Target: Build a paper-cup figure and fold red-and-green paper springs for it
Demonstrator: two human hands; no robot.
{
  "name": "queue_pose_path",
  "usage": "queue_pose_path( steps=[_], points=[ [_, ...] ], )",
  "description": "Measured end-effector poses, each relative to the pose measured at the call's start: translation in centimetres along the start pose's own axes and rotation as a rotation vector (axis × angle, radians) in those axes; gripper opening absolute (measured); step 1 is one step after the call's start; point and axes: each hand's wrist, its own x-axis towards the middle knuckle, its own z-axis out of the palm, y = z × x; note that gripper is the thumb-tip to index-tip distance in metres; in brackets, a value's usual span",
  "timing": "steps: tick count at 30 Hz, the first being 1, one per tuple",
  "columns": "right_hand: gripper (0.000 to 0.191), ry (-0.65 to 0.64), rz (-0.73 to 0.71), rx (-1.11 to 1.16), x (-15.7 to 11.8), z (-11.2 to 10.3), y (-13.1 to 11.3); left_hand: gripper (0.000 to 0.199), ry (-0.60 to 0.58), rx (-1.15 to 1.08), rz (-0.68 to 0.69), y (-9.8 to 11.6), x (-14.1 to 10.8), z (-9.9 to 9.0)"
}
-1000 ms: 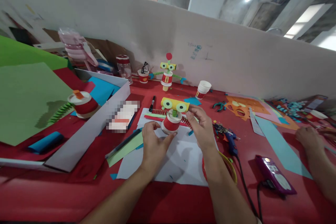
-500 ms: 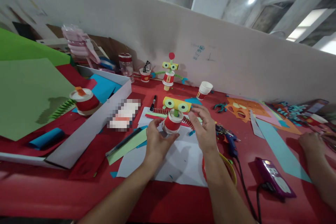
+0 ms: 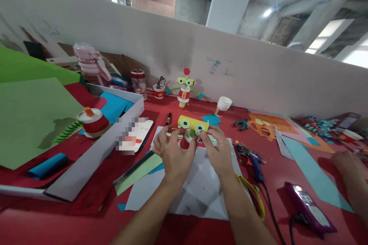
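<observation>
Between my hands is a paper-cup robot with a yellow paper-roll head [image 3: 193,122] and two round paper eyes. Its red and white cup body [image 3: 184,143] is mostly covered by my fingers, and its coiled arms are largely hidden too. My left hand [image 3: 176,153] is closed around the cup from the left, its fingertips at the neck. My right hand [image 3: 217,149] pinches at the neck, just under the right eye; its far fingers are behind the head. White paper sheets [image 3: 201,183] lie beneath. A similar finished-looking cup robot [image 3: 184,95] stands by the wall.
On the left, a white box [image 3: 94,160] holds another cup [image 3: 93,120] and coloured paper. A phone [image 3: 138,136] lies beside it. Right are scissors [image 3: 254,195], a corded glue gun [image 3: 255,164], a purple device [image 3: 310,208], pliers [image 3: 241,124] and another person's hand [image 3: 347,162]. Stacked cups [image 3: 223,105] stand behind.
My left hand has moved up from the cup's base and covers more of its front. My right hand has come in from beside the robot to its neck. The view has tilted slightly upward.
</observation>
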Motion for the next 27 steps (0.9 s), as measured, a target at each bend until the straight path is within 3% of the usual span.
queue_pose_path(
  steps=[16, 27],
  points=[
    [0.019, -0.029, 0.083, 0.034, -0.1, -0.2, 0.3, 0.008, 0.121, -0.044, -0.009, 0.6, 0.0, 1.8],
    [0.021, 0.004, 0.090, 0.033, -0.2, 0.0, 0.6, 0.011, 0.072, -0.086, -0.059, 1.0, 0.1, 1.7]
  ],
)
